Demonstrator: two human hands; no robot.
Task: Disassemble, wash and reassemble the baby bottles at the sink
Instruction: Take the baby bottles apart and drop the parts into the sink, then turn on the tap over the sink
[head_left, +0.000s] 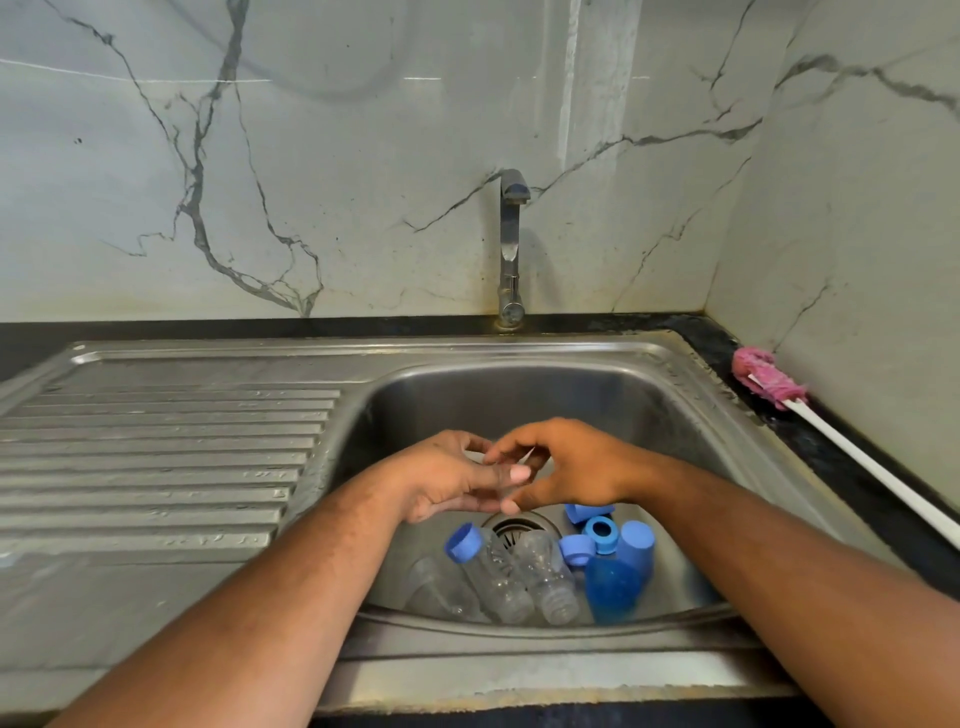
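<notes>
Both hands meet over the sink basin (649, 410) at frame centre; left grip (447, 480) lies palm-up with fingers loosely curled; right grip (569, 467) arches above it, fingertips touching those of the left; a small pale sliver shows between the fingertips, but whether either grip holds a part cannot be told. The bottles lie on the basin floor directly below the grips, toward the lower edge of the frame; the capped clear bottle (493, 577) has its long axis running upper left to lower right, its blue cap (462, 543) pointing up-left and just under the left wrist, so the left grip is judged nearer to it; the uncapped clear bottle (545, 577) lies beside it on a nearly parallel axis, threaded neck toward the lower edge; the blue bottle (613, 587) and the loose blue caps (576, 550) sit right of these, below the right grip. The drain (519, 525) lies between grips and bottles; no water is seen at the tap (511, 244); the pink brush (769, 376) rests on the desk (821, 457) at right, well apart; disassembly appears partly done.
</notes>
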